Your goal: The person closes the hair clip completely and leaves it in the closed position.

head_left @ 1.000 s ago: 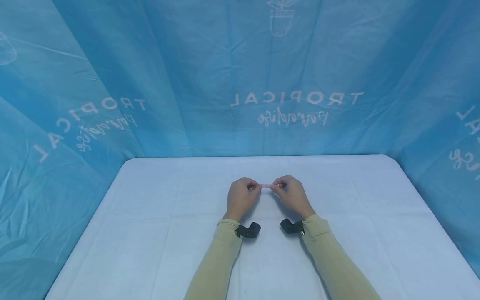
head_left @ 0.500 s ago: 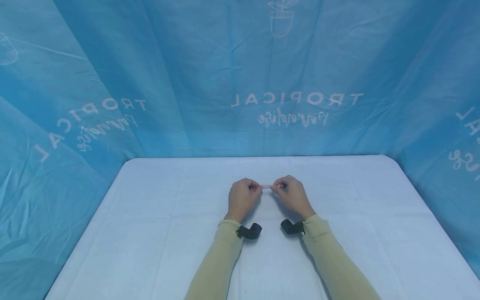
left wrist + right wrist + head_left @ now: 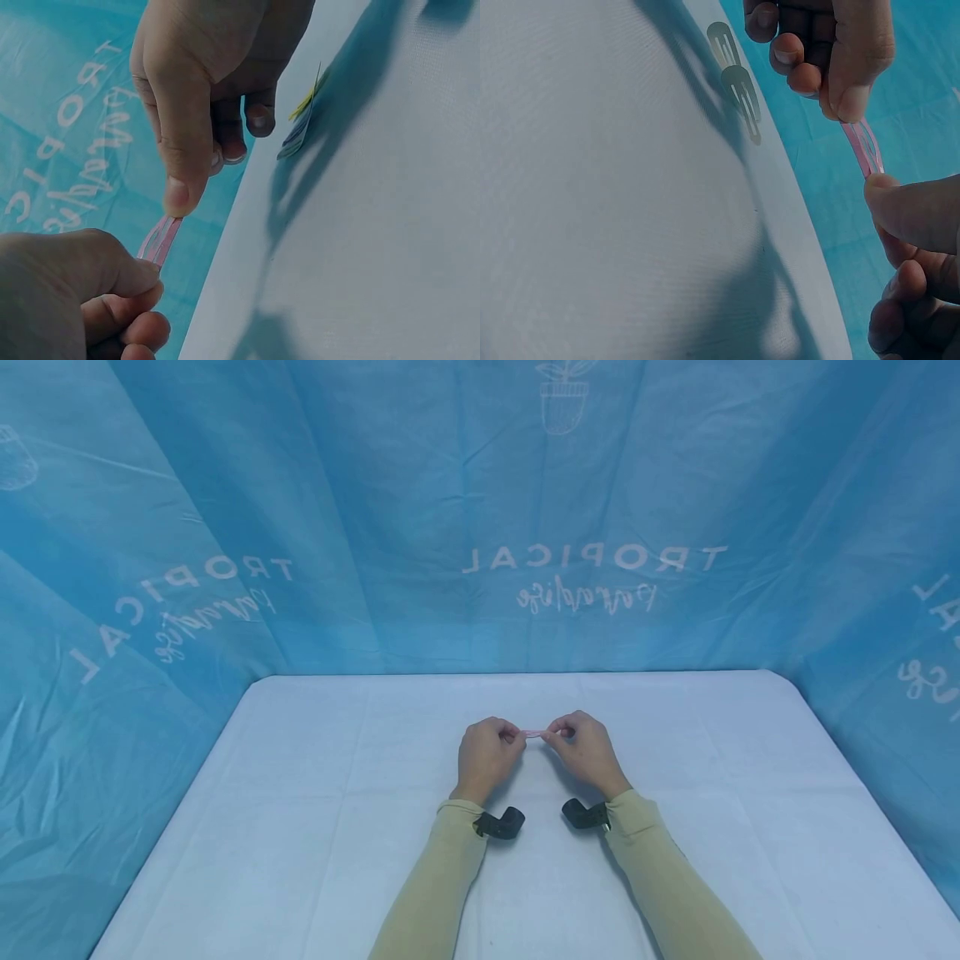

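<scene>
Between my hands is a pink snap hair clip (image 3: 533, 733), held above the white table. My left hand (image 3: 487, 756) pinches one end with thumb and fingers, and my right hand (image 3: 588, 753) pinches the other. In the left wrist view the middle of the pink clip (image 3: 159, 240) shows as narrow strips with slim gaps. The right wrist view shows the same pink clip (image 3: 863, 150) slightly bowed, both its ends covered by fingertips.
Two pale overlapping snap hair clips (image 3: 740, 94) lie on the table in the right wrist view. A striped clip-like piece (image 3: 298, 136) with a yellow one (image 3: 302, 104) lies beneath my right hand. Blue printed curtains (image 3: 420, 627) enclose the white table (image 3: 300, 860).
My left hand has shifted very slightly to the right. Both hands keep their pinch on the pink hair clip.
</scene>
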Tool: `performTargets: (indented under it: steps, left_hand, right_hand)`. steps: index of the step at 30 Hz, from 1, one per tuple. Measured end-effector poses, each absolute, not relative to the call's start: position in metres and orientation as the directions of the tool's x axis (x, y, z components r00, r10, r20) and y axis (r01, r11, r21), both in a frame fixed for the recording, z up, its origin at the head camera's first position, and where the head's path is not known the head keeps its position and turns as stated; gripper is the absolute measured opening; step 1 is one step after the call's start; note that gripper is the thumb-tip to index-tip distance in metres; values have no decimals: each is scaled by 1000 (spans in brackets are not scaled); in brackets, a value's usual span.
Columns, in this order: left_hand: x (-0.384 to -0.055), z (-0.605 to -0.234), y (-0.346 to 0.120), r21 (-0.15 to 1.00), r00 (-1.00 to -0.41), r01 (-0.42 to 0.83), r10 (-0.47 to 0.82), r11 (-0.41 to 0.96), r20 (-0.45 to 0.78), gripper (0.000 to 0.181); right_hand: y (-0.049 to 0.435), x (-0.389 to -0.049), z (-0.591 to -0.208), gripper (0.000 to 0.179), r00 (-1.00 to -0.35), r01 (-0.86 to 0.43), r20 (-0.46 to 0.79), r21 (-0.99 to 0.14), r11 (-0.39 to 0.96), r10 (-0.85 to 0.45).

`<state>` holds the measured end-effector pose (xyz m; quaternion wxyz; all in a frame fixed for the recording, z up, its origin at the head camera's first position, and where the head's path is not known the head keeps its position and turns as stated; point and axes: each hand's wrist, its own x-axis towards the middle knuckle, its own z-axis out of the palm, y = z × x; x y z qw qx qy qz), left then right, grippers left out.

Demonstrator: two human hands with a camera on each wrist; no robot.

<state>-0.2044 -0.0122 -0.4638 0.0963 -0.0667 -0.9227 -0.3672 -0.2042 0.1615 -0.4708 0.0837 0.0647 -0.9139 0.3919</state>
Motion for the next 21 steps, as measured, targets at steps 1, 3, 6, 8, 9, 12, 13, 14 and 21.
performTargets:
  steps: [1, 3, 6, 8, 9, 12, 13, 14, 21]
  left_hand:
    - [-204, -464, -12, 661, -971, 198, 52, 724, 235, 9]
    - [-204, -465, -11, 652, -966, 208, 50, 729, 252, 8]
    - [-203, -466, -10, 642, -961, 219, 49, 735, 272, 7]
    - [-203, -466, -10, 641, -960, 221, 47, 735, 277, 6]
    - [-203, -466, -10, 642, -960, 222, 47, 734, 278, 7]
    - [-203, -465, -10, 643, -961, 218, 46, 734, 274, 7]
    - [-204, -465, -10, 643, -961, 218, 46, 735, 273, 7]
    - [-203, -465, -10, 642, -962, 216, 46, 735, 271, 7]
    - [-203, -464, -10, 649, -965, 205, 42, 733, 258, 8]
  right_hand:
    - [161, -204, -470, 15, -977, -185, 206, -707, 683, -51]
    - [161, -203, -469, 14, -975, -191, 216, -706, 682, -50]
    - [160, -202, -469, 14, -975, -187, 217, -706, 683, -42]
    - [159, -202, -469, 14, -976, -180, 213, -702, 689, -39]
    - [159, -202, -469, 14, -978, -174, 208, -705, 688, -34]
    - [159, -203, -469, 15, -977, -174, 210, -710, 683, -30]
    - [160, -203, -469, 15, -977, -177, 213, -710, 681, -31]
    - [160, -203, -470, 16, -976, -178, 215, -712, 679, -31]
    - [161, -204, -471, 17, -981, -164, 189, -726, 668, -36]
